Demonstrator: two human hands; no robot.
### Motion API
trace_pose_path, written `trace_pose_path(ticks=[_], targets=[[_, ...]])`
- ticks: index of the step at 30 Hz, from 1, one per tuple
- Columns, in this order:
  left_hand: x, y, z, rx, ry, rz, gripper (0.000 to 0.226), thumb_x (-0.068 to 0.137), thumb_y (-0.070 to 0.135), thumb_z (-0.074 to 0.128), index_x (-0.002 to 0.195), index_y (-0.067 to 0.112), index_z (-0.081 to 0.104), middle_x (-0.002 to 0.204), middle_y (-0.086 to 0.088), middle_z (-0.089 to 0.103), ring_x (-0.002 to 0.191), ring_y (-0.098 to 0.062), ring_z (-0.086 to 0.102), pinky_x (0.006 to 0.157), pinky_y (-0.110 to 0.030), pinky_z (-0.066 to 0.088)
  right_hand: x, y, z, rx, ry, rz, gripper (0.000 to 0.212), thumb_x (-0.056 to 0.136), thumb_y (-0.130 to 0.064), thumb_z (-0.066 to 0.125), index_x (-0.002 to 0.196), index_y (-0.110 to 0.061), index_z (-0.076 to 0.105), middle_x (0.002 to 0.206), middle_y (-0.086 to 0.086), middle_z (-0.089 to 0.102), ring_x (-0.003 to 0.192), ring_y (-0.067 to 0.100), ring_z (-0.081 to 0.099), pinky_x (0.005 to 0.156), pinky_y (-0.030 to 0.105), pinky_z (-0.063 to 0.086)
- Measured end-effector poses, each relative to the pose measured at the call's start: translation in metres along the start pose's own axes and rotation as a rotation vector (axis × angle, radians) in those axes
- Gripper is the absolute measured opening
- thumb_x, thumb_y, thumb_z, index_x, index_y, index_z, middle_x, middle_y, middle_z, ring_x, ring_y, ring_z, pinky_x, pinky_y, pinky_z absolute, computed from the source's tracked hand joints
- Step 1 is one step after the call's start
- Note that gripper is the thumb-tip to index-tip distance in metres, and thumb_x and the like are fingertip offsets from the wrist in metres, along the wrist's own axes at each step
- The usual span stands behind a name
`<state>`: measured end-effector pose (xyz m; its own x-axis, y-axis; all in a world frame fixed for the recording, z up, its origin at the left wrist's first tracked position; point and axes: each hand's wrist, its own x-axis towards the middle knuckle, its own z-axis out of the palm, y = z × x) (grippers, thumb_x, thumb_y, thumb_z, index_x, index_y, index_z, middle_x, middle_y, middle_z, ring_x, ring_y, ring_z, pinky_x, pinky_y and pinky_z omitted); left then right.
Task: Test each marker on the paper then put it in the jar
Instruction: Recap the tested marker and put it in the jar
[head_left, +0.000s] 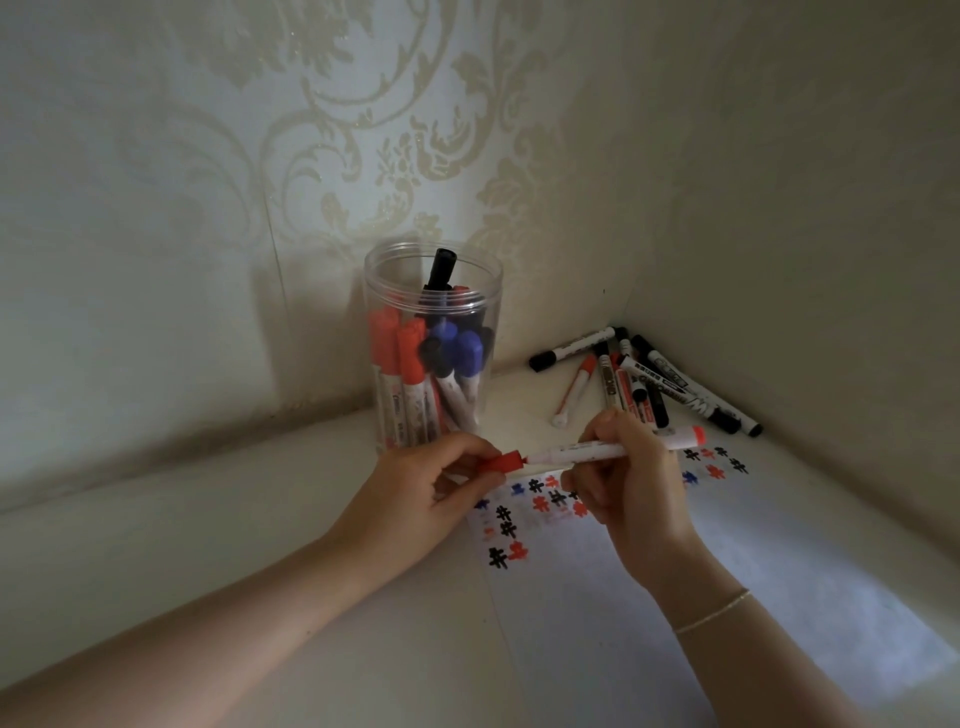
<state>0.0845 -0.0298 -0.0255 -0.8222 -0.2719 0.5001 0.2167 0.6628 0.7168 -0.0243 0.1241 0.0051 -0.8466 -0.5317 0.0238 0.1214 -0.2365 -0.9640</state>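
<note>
Pinching the small red plastic cap (501, 462), the left hand (415, 501) holds it just off the tip of the white-barrelled red marker (613, 448), which the right hand (631, 480) grips mid-barrel above the marked white paper (675, 587). Misaligned capping risks inking fingers; the clear plastic jar (434, 348) stands beyond the left grip.

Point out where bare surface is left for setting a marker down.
Free: the lower half of the paper below the test marks, and the tabletop left of the left hand. Crowded: the corner marker pile and the jar.
</note>
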Motion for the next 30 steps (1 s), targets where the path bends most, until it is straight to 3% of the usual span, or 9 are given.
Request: trace_pose_path(ticks=[4, 8, 11, 14, 16, 18, 21, 26, 30], targets=[[0.0, -0.003, -0.001, -0.003, -0.028, 0.019, 0.024, 0.08, 0.038, 0.063, 0.099, 0.023, 0.069, 0.093, 0.018, 0.069, 0.088, 0.005, 0.065, 0.075, -0.011, 0.051, -0.001, 0.001, -0.001, -0.015, -0.039, 0.011, 0.034, 0.089, -0.006, 0.038, 0.056, -0.008, 0.041, 0.038, 0.004, 0.029, 0.036, 0.015, 0.023, 0.046, 0.026, 0.036], [0.0, -0.005, 0.001, 0.005, -0.108, 0.083, 0.024, 0.084, 0.038, 0.063, 0.101, 0.021, 0.067, 0.095, 0.016, 0.068, 0.088, 0.002, 0.065, 0.071, -0.018, 0.054, 0.001, 0.004, 0.0, -0.036, -0.082, 0.086, 0.035, 0.088, -0.007, 0.043, 0.053, -0.01, 0.044, 0.041, 0.004, 0.029, 0.04, 0.015, 0.023, 0.053, 0.032, 0.023], [0.0, -0.005, 0.0, 0.054, -0.15, 0.115, 0.026, 0.088, 0.039, 0.056, 0.107, 0.024, 0.063, 0.097, 0.017, 0.065, 0.087, 0.001, 0.062, 0.068, -0.02, 0.053, 0.001, 0.003, 0.002, -0.05, -0.162, 0.112, 0.032, 0.089, -0.006, 0.044, 0.058, -0.007, 0.043, 0.045, 0.007, 0.029, 0.042, 0.017, 0.023, 0.046, 0.026, 0.03], [0.0, -0.004, 0.0, 0.145, -0.179, 0.171, 0.033, 0.094, 0.043, 0.045, 0.115, 0.023, 0.061, 0.092, 0.018, 0.058, 0.083, 0.003, 0.056, 0.07, -0.014, 0.045, -0.001, 0.003, 0.006, -0.049, -0.253, 0.168, 0.025, 0.09, -0.008, 0.053, 0.065, -0.005, 0.049, 0.05, 0.009, 0.037, 0.043, 0.018, 0.033, 0.048, 0.03, 0.036], [0.001, -0.003, -0.001, 0.148, -0.184, 0.17, 0.033, 0.096, 0.042, 0.04, 0.111, 0.022, 0.061, 0.087, 0.016, 0.056, 0.079, 0.002, 0.054, 0.068, -0.011, 0.041, -0.002, 0.003, 0.008, -0.085, -0.212, 0.176, 0.021, 0.085, -0.019, 0.064, 0.073, -0.004, 0.055, 0.052, 0.006, 0.044, 0.045, 0.016, 0.04, 0.049, 0.031, 0.039], [0.001, -0.002, -0.002, 0.127, -0.173, 0.142, 0.029, 0.097, 0.039, 0.039, 0.101, 0.021, 0.06, 0.079, 0.016, 0.055, 0.073, 0.0, 0.053, 0.063, -0.009, 0.038, 0.001, 0.003, 0.005, -0.052, -0.045, 0.105, 0.025, 0.083, -0.026, 0.068, 0.075, -0.005, 0.057, 0.049, 0.002, 0.042, 0.042, 0.015, 0.038, 0.047, 0.031, 0.037], [0.0, -0.003, -0.002, 0.126, -0.156, 0.128, 0.023, 0.097, 0.039, 0.039, 0.093, 0.024, 0.057, 0.07, 0.014, 0.053, 0.063, -0.001, 0.051, 0.056, -0.008, 0.034, 0.003, 0.005, 0.002, -0.097, 0.128, -0.041, 0.029, 0.088, -0.019, 0.063, 0.068, -0.003, 0.05, 0.044, 0.002, 0.038, 0.036, 0.014, 0.033, 0.039, 0.027, 0.034], [0.0, 0.003, -0.002, 0.169, 0.032, 0.149, 0.031, 0.095, 0.054, 0.038, 0.075, 0.033, 0.048, 0.057, 0.02, 0.047, 0.053, -0.001, 0.05, 0.05, -0.008, 0.035, 0.001, 0.005, 0.016, -0.277, 0.138, -0.132, 0.034, 0.094, -0.015, 0.054, 0.063, -0.002, 0.048, 0.049, 0.01, 0.032, 0.036, 0.016, 0.032, 0.035, 0.025, 0.035], [0.003, 0.014, 0.0, 0.187, 0.188, 0.204, 0.056, 0.095, 0.058, 0.035, 0.064, 0.016, 0.055, 0.053, 0.013, 0.051, 0.05, -0.007, 0.052, 0.046, -0.011, 0.039, -0.002, -0.001, 0.023, -0.181, 0.126, -0.127, 0.038, 0.094, -0.01, 0.053, 0.058, -0.006, 0.043, 0.04, 0.002, 0.034, 0.031, 0.014, 0.032, 0.035, 0.024, 0.033]])
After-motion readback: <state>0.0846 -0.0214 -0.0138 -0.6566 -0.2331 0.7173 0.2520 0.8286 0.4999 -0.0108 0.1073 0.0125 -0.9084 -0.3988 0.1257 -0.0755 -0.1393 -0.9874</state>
